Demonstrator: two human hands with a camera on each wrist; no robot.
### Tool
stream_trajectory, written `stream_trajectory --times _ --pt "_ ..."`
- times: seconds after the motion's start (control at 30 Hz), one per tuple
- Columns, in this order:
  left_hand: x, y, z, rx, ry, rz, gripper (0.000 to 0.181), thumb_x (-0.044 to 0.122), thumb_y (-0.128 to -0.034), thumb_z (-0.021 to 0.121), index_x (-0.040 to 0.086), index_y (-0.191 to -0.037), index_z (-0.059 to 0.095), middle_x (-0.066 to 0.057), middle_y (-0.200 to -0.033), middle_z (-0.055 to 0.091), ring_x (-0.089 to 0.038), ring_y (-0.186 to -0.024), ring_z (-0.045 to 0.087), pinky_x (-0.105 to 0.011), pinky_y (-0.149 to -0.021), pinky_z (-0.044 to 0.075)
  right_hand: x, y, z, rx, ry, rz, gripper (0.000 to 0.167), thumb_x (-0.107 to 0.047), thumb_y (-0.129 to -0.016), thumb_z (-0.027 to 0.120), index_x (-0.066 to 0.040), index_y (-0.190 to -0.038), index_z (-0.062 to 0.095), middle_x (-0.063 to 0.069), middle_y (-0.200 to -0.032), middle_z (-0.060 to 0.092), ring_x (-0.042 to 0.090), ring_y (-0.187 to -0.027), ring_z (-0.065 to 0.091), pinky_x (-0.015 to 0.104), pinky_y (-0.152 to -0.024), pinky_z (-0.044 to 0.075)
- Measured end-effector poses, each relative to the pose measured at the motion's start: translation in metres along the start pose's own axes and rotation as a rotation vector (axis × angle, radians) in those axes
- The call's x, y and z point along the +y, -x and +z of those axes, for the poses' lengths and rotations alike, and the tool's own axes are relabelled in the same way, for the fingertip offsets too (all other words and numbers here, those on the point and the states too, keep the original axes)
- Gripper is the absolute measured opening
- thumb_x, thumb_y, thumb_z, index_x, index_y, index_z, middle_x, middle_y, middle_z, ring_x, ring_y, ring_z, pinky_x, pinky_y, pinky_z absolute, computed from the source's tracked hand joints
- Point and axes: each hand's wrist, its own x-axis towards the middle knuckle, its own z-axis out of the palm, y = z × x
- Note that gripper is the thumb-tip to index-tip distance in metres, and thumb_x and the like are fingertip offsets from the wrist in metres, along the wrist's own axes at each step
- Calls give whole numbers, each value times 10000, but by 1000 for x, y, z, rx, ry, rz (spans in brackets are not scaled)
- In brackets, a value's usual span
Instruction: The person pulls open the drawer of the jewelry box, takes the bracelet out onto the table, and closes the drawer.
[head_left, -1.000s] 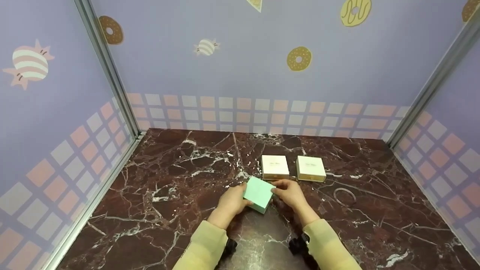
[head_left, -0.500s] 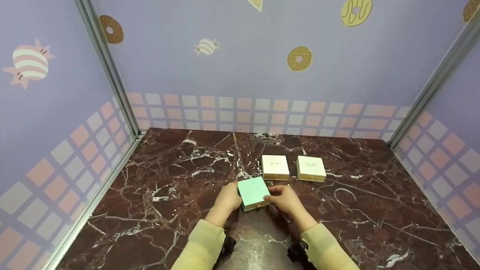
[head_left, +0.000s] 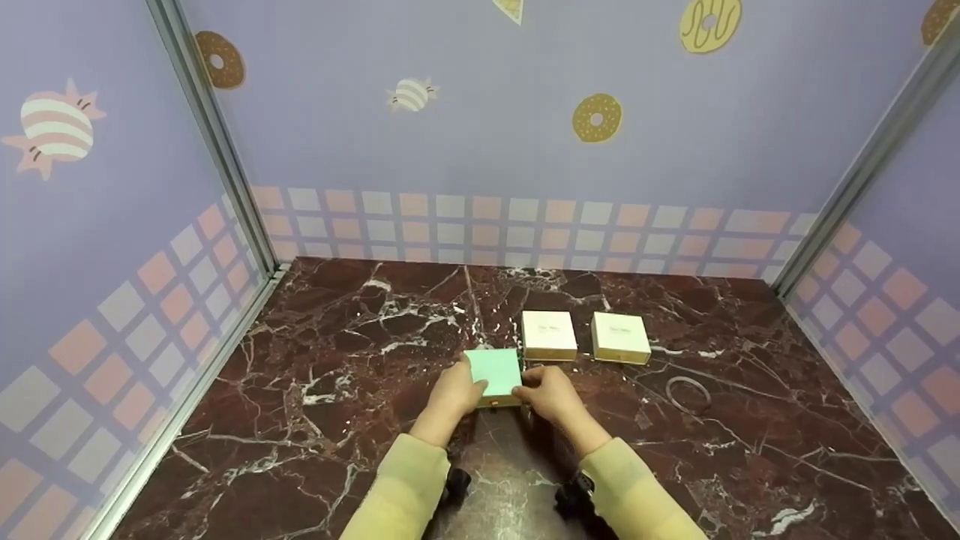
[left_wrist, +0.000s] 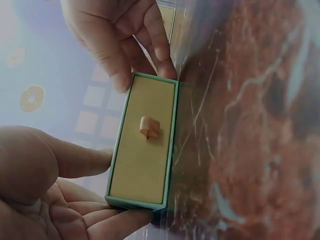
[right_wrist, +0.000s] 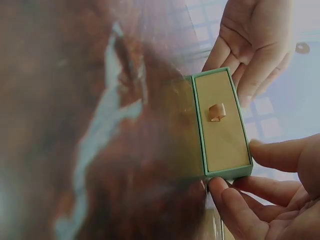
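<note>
A small mint-green drawer box [head_left: 495, 367] sits on the dark red marble table in front of me, its front turned toward me. The left hand [head_left: 450, 394] holds its left side, thumb at the top front corner and fingers along the side. Opposite it, my right hand [head_left: 553, 394] holds the right side between thumb and fingers. Both wrist views show the yellowish drawer front [left_wrist: 137, 170] lying within the green sleeve, with a short copper-coloured ribbon tab [left_wrist: 150, 127] standing out from it. What lies inside the box is hidden.
Two cream boxes [head_left: 550, 334] with small print on their lids stand side by side behind and to the right. A thin ring-shaped outline [head_left: 688, 394] lies farther right. Purple patterned panels [head_left: 450, 150] enclose the table at the back and sides.
The green box has shifted left and turned from a slant to sit square, its drawer front now facing me. Both hands have moved left with it.
</note>
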Motion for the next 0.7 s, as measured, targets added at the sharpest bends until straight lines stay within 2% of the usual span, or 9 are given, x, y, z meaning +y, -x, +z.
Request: stream_trajectory --times 0.13,0.3,0.37,0.53,0.7 --pt "-3 -10 -4 13 -9 -15 715 200 -1011 650 -154 -1535 316 -347 -1463 528 -487 -1309 570 -575 -1111 493 -5 -10 6 9 -25 20 247 -86 -915 747 69 -1107 750 219 -1076 756 284 -936 715 475 -902 605" --pt "-7 -25 -13 14 2 -41 699 193 -1017 637 -125 -1550 317 -322 -1509 495 -469 -1351 541 -556 -1147 469 -12 -23 14 -2 -60 69 313 -104 -951 720 81 -1203 711 237 -1107 741 224 -806 695 396 -756 618" --pt "-10 -31 -16 14 7 -49 692 187 -1017 634 -117 -1553 319 -316 -1522 484 -465 -1364 531 -552 -1159 460 -15 -28 17 8 -55 79 328 -115 -957 718 78 -1221 704 231 -1112 745 206 -789 686 377 -756 616" --pt "-16 -45 -21 1 38 -63 690 176 -1025 618 -100 -1570 296 -299 -1576 424 -457 -1415 479 -549 -1189 429 -23 -40 25 39 -6 61 353 -133 -956 724 90 -1228 696 254 -1200 727 331 -1021 711 461 -976 587" --pt "-22 -58 -26 -3 86 -81 687 178 -1031 609 -67 -1586 287 -270 -1617 378 -445 -1457 431 -545 -1209 407 -26 -52 32 67 -17 93 337 -138 -958 725 82 -1212 696 247 -1187 723 351 -1048 710 467 -972 590"
